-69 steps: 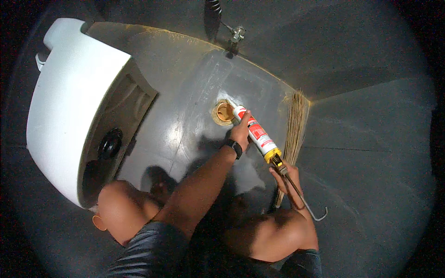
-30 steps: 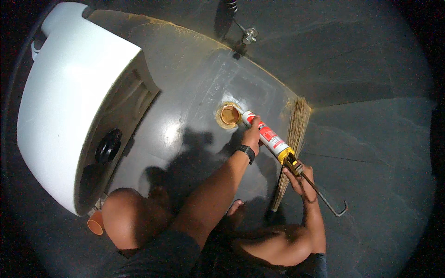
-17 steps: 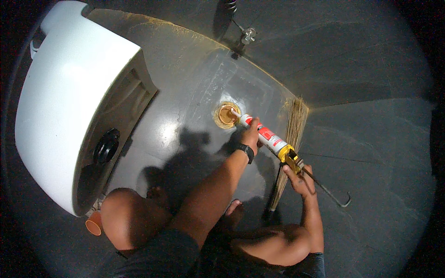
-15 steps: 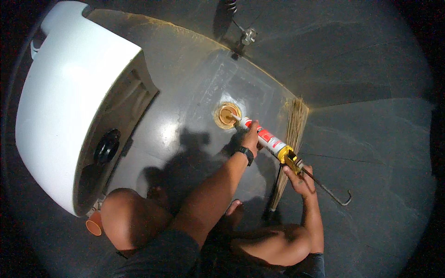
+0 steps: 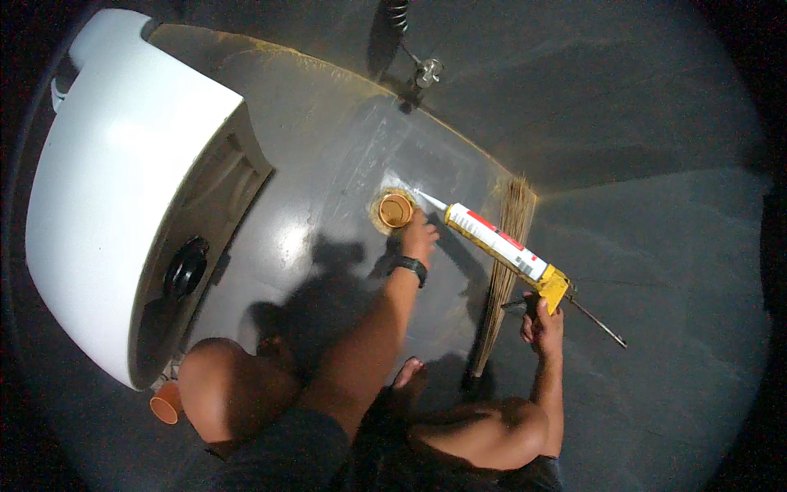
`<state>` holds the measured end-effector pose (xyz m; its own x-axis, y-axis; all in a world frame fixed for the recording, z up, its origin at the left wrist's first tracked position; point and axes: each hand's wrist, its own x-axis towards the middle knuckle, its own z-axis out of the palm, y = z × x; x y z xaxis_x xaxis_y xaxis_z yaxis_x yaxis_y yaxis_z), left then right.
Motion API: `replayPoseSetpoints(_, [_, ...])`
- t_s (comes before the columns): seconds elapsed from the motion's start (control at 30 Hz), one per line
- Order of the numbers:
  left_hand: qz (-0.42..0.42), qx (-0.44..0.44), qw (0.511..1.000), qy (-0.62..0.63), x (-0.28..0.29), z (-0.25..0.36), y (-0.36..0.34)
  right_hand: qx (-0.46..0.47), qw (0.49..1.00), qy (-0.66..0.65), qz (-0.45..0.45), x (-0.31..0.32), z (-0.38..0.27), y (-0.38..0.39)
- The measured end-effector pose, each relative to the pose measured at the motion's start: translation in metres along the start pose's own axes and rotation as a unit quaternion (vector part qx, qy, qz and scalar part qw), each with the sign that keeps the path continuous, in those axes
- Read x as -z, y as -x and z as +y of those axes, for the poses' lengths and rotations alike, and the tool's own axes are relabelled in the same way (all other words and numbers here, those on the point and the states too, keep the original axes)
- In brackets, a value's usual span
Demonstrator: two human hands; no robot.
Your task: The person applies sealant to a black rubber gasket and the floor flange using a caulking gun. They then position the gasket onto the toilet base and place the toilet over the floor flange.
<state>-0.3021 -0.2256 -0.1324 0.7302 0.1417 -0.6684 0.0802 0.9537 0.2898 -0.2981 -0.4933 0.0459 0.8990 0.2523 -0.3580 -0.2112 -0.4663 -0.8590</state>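
An orange drain pipe (image 5: 395,210) stands in the dark grey floor, with a pale ring around it. My left hand (image 5: 418,236), a black watch (image 5: 410,267) on its wrist, rests on the floor against the pipe's right side, holding nothing that I can see. My right hand (image 5: 543,321) grips the handle of a yellow caulking gun (image 5: 551,285). Its white and red cartridge (image 5: 496,240) slants toward the pipe, the nozzle tip ending just right of the rim.
A white toilet bowl (image 5: 123,164) lies tipped on its side at the left, its base facing the pipe. A straw broom (image 5: 502,271) lies under the gun. A wall valve (image 5: 426,72) is at the back. A small orange fitting (image 5: 166,403) sits by my left knee.
My left hand has left the front of the cartridge and dropped to the floor beside the pipe. The gun has drawn back slightly to the right, now held by my right hand alone.
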Motion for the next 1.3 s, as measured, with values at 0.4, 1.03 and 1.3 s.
replayPoseSetpoints(0.4, [-0.036,-0.085,0.996,0.018,0.017,0.032,-0.025,-0.128,0.968,-0.202,-0.069,0.052,-0.023,0.000])
replayPoseSetpoints(1.03, [-0.018,-0.101,0.993,-0.060,0.004,0.057,-0.016,-0.160,0.946,-0.267,-0.085,0.044,-0.026,0.009])
replayPoseSetpoints(1.3, [0.024,-0.145,0.955,-0.257,0.022,0.053,-0.044,-0.093,0.986,-0.132,-0.050,0.030,-0.042,0.017])
